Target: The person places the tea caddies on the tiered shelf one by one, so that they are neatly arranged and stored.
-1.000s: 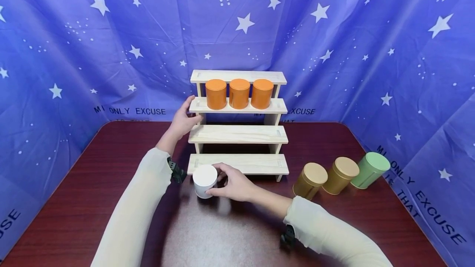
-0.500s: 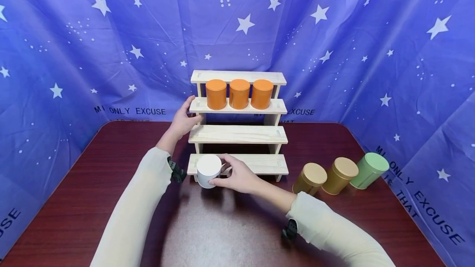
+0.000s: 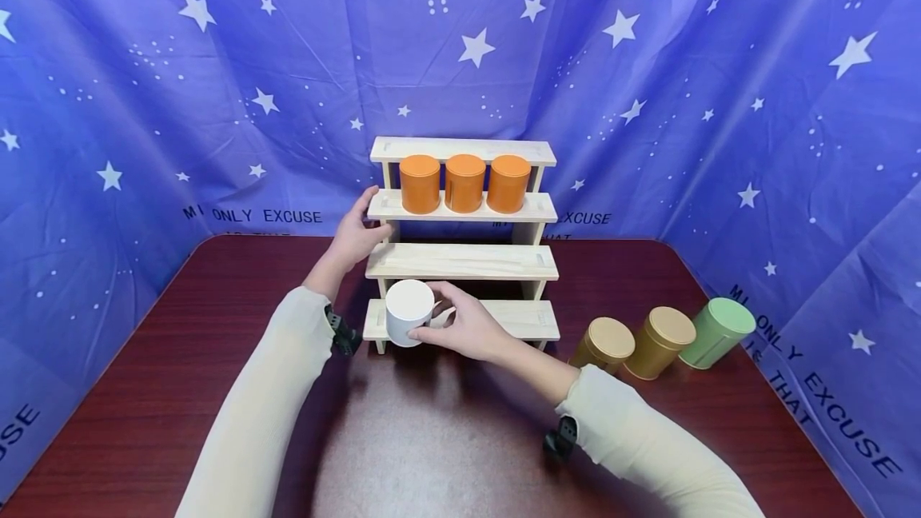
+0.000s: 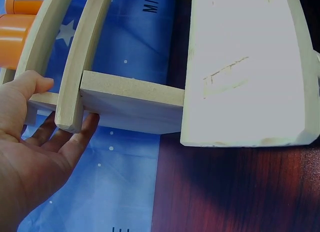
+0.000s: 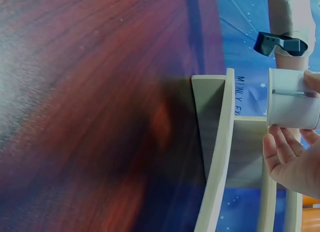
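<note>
Apparent shelving step: the right-hand grip (image 3: 464,326) pinches the white cylindrical canister (image 3: 409,314); the left-hand grip (image 3: 354,238) holds the stepped pale-wood rack (image 3: 462,260). Next likely requires level seating.

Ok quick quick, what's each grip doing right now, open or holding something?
Left grip: closed, holding the wooden rack at its left side.
Right grip: closed, holding the white tin.

Dark-red wood-grain table (image 3: 403,454) bearing a pale wooden stepped shelf (image 3: 460,260)
Table: two gold cylindrical tins (image 3: 660,344), one green cylindrical tin (image 3: 717,332). Second-highest step (image 3: 541,206): three orange cylindrical tins (image 3: 464,184).
</note>
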Tool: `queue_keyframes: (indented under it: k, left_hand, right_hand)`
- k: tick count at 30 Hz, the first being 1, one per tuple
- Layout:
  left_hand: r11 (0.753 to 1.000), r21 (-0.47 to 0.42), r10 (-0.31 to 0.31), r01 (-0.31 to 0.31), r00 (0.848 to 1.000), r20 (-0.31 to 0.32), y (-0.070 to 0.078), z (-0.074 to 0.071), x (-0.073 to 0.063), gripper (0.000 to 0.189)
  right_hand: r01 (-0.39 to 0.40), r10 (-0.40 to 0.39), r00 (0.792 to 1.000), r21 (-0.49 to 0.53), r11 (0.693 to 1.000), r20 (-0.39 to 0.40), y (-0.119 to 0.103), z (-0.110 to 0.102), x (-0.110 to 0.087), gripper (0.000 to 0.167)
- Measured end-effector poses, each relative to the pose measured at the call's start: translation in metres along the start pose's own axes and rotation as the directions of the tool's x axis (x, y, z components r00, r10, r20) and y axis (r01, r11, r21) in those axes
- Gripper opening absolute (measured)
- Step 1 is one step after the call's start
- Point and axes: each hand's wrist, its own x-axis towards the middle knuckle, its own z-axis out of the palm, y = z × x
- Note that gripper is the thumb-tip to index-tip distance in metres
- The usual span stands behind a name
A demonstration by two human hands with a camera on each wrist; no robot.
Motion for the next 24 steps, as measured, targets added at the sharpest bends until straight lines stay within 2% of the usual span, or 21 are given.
queue_keyframes:
  k: [1,5,8,17,24]
  left_hand:
    - [1.000,-0.001,-0.004,0.004,1.000,0.003,0.005,0.000,-0.004,0.081]
    - [1.000,0.003,-0.002,0.002,1.000,-0.001,0.006,0.000,-0.005,0.080]
    - [1.000,0.008,0.014,-0.014,1.000,-0.010,-0.003,0.000,0.000,0.081]
    - [1.000,-0.010,-0.013,0.013,1.000,0.005,-0.006,-0.001,0.004,0.081]
    - [1.000,-0.015,-0.004,0.004,1.000,0.005,-0.007,-0.001,0.004,0.081]
  right_hand:
    - [0.000,0.000,1.000,-0.001,1.000,-0.005,-0.001,-0.001,0.001,0.060]
    - [-0.002,0.002,1.000,-0.010,1.000,-0.021,-0.005,-0.006,0.004,0.062]
    - [-0.004,0.004,1.000,-0.017,1.000,-0.028,-0.008,-0.009,0.006,0.062]
    - [-0.030,0.028,0.998,-0.030,0.999,-0.048,-0.016,-0.017,0.016,0.062]
    - [-0.032,0.031,0.996,-0.011,0.999,-0.085,-0.016,-0.025,0.023,0.061]
